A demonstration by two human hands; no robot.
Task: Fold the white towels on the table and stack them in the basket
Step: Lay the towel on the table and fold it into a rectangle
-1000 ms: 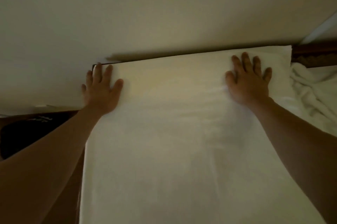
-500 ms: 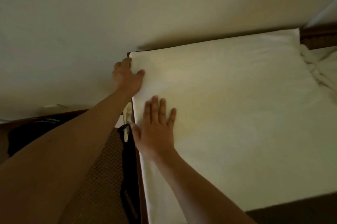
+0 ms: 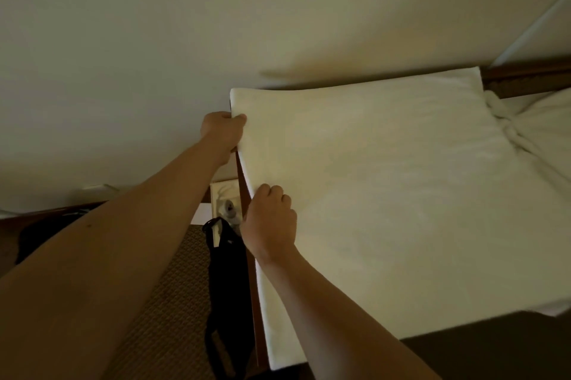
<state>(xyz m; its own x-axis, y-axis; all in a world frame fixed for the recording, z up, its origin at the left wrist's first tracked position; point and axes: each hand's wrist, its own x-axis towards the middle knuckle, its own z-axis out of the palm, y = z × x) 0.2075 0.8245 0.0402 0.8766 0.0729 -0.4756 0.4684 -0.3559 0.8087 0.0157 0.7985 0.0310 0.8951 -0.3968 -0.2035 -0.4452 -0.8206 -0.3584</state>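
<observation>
Lying flat: the towel (image 3: 401, 182) is spread over the table (image 3: 525, 70), white, smooth and broad, with only faint creases.
Towel edges: its left edge runs along the table's left side; its far edge lies close to the wall (image 3: 216, 24); its near edge hangs a little over the table front.
Towel far-left corner: lifted slightly off the table, curling upward.
Left hand (image 3: 222, 132): curled on the towel's left edge near the far corner, thumb on top of the cloth, fingers hidden beneath; it grips the towel.
Right hand (image 3: 270, 225): fingers bent into a fist on the same left edge, nearer the camera; it pinches the cloth at the knuckles.
Second towel (image 3: 531, 129): crumpled and bunched at the right, touching the flat one's right side.
Strap (image 3: 225, 287): black, hanging beside the table's left edge, over the woven floor (image 3: 167, 318).
Basket: cannot tell where it is.
</observation>
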